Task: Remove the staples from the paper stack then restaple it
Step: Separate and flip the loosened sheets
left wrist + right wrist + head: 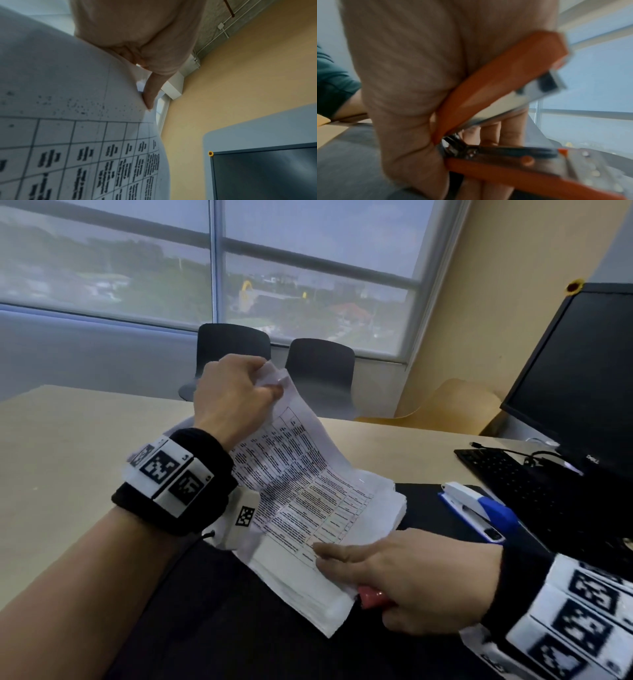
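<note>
Paper stack point(308, 508) is lying on the dark mat point(222, 628) on the table point(68, 440), near edge toward the person. Its far top corner is pinched in the left hand point(233, 395), thumb and fingers closed on several lifted sheets, which are peeled up and curled back. The printed table on the sheet point(77, 155) is seen bowing away from the thumb.

An orange stapler point(496, 94) is gripped in the right hand point(421, 587), with index finger extended flat on the stack's near edge. Its mouth appears sprung open in the wrist view; that frame is blurred, so whether it is a stapler or a remover tool cannot be settled.

A blue-and-white stapler point(476, 511) is left untouched beside the keyboard point(534, 484), apart from the stack.

Judged step: staple at the lifted corner being exposed or worked loose.

To be done well:
- Lifted sheets should be held taut, not yanked, as the corner is already creased and tearing is likely.
- Lower stack should be kept pinned by the right index finger.
- Tool tip should be slid under the staple crown flat to the paper.
</note>
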`<state>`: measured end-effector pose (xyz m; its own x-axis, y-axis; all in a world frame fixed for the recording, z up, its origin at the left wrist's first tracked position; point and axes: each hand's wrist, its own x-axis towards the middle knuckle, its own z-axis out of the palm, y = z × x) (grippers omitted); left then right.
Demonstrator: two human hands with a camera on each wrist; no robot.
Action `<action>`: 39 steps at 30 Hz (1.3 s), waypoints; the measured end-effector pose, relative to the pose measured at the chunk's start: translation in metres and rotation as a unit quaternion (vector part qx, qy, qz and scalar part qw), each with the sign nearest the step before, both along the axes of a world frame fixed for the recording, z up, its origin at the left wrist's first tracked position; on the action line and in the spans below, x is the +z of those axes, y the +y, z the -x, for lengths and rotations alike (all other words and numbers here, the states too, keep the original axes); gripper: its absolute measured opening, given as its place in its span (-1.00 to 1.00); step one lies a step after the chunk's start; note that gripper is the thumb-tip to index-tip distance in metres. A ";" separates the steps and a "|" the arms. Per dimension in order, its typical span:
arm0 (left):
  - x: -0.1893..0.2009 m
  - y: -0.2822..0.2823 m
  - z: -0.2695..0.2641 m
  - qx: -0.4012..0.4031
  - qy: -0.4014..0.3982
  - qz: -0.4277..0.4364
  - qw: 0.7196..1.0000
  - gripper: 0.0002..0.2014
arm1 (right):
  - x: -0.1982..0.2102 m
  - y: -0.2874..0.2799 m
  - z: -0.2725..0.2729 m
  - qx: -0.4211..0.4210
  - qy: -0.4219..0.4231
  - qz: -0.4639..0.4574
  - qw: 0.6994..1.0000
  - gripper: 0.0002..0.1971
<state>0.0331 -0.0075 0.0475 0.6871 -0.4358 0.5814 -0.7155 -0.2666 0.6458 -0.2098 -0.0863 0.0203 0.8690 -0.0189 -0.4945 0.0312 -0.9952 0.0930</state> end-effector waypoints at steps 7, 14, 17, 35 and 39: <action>0.022 0.021 -0.011 0.063 -0.010 0.061 0.996 -0.74 | 0.000 -0.037 0.005 -0.094 0.038 0.097 0.990 -0.13; 0.051 0.033 -0.009 0.038 0.022 0.118 0.992 -0.78 | 0.019 -0.023 0.015 -0.073 -0.101 0.043 0.991 -0.13; 0.068 0.038 -0.004 0.016 0.038 0.156 0.987 -0.74 | 0.015 0.005 0.020 -0.025 -0.054 -0.009 0.998 -0.17; 0.105 0.062 0.021 -0.030 0.005 0.313 0.949 -0.67 | 0.020 -0.069 0.021 -0.292 -0.310 -0.086 0.901 -0.34; 0.101 0.073 0.016 -0.083 0.070 0.350 0.930 -0.71 | 0.035 -0.085 0.000 -0.369 -0.487 -0.375 0.697 -0.65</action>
<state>0.0167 0.0651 0.1483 0.7348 -0.0907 0.6722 -0.6047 0.3614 0.7097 -0.2099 -0.1712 0.0558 0.6894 -0.6928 0.2116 -0.2292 -0.4857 -0.8435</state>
